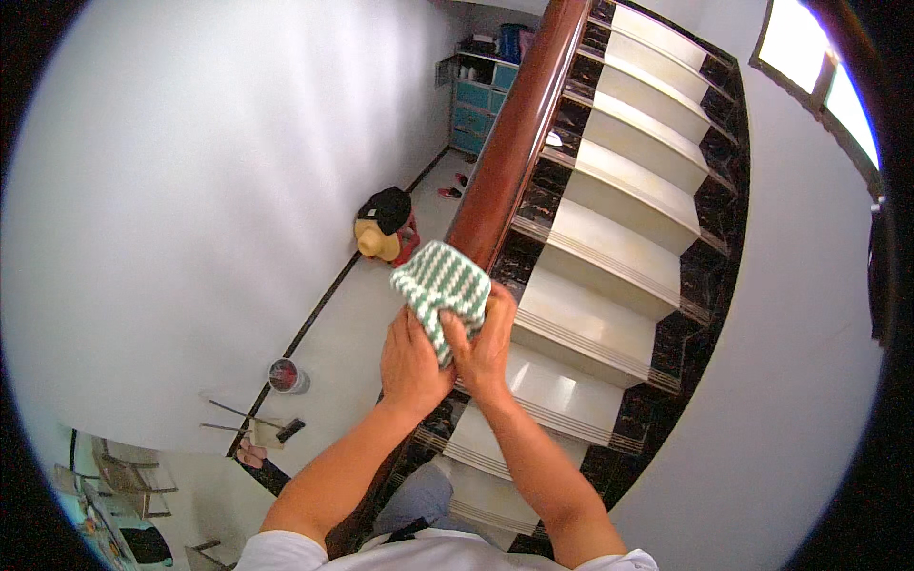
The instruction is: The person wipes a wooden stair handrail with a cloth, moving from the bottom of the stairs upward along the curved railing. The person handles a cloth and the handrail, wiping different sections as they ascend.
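Observation:
A green-and-white striped cloth [446,278], folded or bunched, is held between my two hands over the wooden handrail [500,150]. My left hand [416,364] grips its lower left side. On the right side, my right hand [487,341] has its thumb pressed across the front of the cloth. The cloth's upper part stands up beyond my fingers and covers a stretch of the handrail. Whether it touches the rail I cannot tell. Most of my left fingers are hidden behind the cloth.
Stone stairs [614,235] with dark borders run along the right of the rail. On the floor below left are a straw hat [377,241], a bucket [283,375], a broom [290,430] and shoes [450,193]. A teal drawer cabinet [471,107] stands farther off.

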`<action>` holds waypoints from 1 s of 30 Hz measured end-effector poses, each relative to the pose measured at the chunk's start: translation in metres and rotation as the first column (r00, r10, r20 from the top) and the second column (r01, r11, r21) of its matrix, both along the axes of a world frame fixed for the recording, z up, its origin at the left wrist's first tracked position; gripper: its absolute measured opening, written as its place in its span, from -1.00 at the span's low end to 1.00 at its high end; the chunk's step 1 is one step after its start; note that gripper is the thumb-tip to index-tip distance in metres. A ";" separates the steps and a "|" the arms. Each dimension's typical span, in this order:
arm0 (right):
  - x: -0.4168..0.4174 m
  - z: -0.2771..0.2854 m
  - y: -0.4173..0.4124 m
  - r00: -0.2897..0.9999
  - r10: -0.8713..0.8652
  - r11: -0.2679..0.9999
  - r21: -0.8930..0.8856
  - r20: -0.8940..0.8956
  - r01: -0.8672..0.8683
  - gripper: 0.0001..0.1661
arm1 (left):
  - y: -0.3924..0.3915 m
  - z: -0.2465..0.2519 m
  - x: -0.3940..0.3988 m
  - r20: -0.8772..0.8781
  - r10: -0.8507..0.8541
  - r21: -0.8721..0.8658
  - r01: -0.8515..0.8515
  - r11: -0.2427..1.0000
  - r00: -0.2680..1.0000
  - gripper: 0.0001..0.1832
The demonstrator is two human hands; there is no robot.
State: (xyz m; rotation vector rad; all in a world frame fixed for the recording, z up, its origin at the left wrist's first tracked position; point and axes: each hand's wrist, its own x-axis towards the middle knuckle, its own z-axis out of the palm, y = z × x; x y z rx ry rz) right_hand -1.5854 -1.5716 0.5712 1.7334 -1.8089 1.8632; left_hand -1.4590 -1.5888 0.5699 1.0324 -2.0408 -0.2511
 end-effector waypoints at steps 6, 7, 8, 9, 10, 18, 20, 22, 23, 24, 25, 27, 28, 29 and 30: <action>0.007 0.009 0.004 0.999 -0.033 0.995 0.090 0.034 0.029 -0.31 | -0.008 0.008 -0.008 -0.013 -0.015 0.070 0.016 0.997 1.000 -0.11; 0.007 0.008 0.004 0.998 -0.041 0.994 0.104 0.048 0.036 -0.31 | -0.007 0.007 -0.010 -0.007 -0.005 0.087 0.006 0.996 1.000 -0.12; 0.005 0.007 0.005 0.997 -0.037 0.991 0.133 0.073 0.027 -0.31 | -0.006 0.006 -0.011 0.000 -0.010 0.058 0.010 0.998 1.000 -0.12; 0.005 0.009 0.005 0.995 -0.031 0.988 0.153 0.092 0.017 -0.31 | -0.008 0.005 -0.011 -0.012 -0.018 0.049 0.018 0.999 1.000 -0.12; 0.004 0.010 0.005 0.993 -0.024 0.985 0.173 0.112 0.005 -0.31 | -0.009 0.005 -0.012 -0.023 -0.025 0.040 0.026 0.999 0.999 -0.11; -0.004 0.020 0.000 0.987 -0.054 0.969 0.248 0.152 0.015 -0.35 | -0.011 -0.003 -0.010 0.053 -0.087 0.134 0.079 0.988 0.995 0.08; -0.006 0.020 0.000 0.983 -0.037 0.957 0.290 0.182 -0.018 -0.34 | -0.008 -0.003 -0.007 0.090 -0.069 0.157 0.054 0.986 0.994 0.12; -0.007 0.014 0.007 0.982 -0.007 0.940 0.337 0.188 -0.057 -0.30 | 0.000 -0.008 0.001 0.107 -0.079 0.203 0.056 0.978 0.991 0.15; -0.005 0.013 0.009 0.979 0.000 0.936 0.345 0.201 -0.071 -0.28 | 0.005 -0.012 0.006 0.112 -0.070 0.207 0.045 0.977 0.991 0.15; 0.003 0.010 0.019 0.977 0.005 0.932 0.353 0.214 -0.081 -0.26 | 0.017 -0.020 0.018 0.116 -0.064 0.212 0.038 0.977 0.991 0.16; 0.006 0.009 0.022 0.974 0.012 0.928 0.360 0.228 -0.096 -0.25 | 0.024 -0.024 0.024 0.123 -0.055 0.216 0.027 0.976 0.991 0.16; 0.004 -0.006 0.019 0.966 0.044 0.943 0.307 0.255 -0.124 -0.21 | 0.039 -0.037 0.038 0.147 -0.020 0.251 -0.017 0.968 0.989 0.19; 0.000 -0.008 0.018 0.971 0.055 0.948 0.294 0.235 -0.125 -0.22 | 0.046 -0.042 0.043 0.157 -0.009 0.270 -0.034 0.962 0.988 0.19; -0.003 -0.009 0.017 0.975 0.065 0.952 0.279 0.215 -0.125 -0.22 | 0.050 -0.045 0.046 0.167 0.001 0.289 -0.050 0.956 0.986 0.20; -0.007 -0.006 0.013 0.980 0.067 0.951 0.284 0.186 -0.119 -0.27 | 0.052 -0.046 0.046 0.165 0.013 0.288 -0.061 0.956 0.986 0.20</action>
